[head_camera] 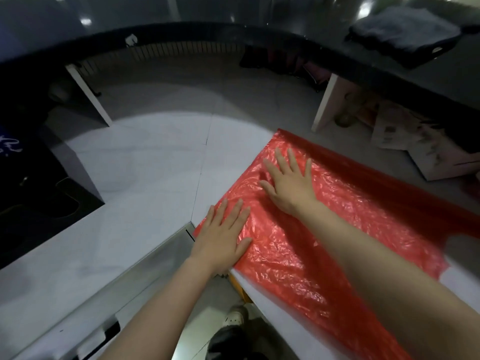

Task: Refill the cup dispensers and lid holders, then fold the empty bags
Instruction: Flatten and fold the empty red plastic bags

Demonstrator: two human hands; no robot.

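Red plastic bag (337, 229) spread flat, crinkled, on white counter (145, 178) — lies along counter's right stretch, near edge hanging slightly over counter's front edge. Left hand (223, 240) flat, fingers straight, palm down, pressing bag's near left corner at counter's inner corner; grips nothing. Right hand (288, 180) flat, fingers spread, pressing bag further in, toward its far left end; grips nothing. Dark raised ledge (259, 37) along counter's far edge — grey folded cloth (405, 29) at ledge's right end.
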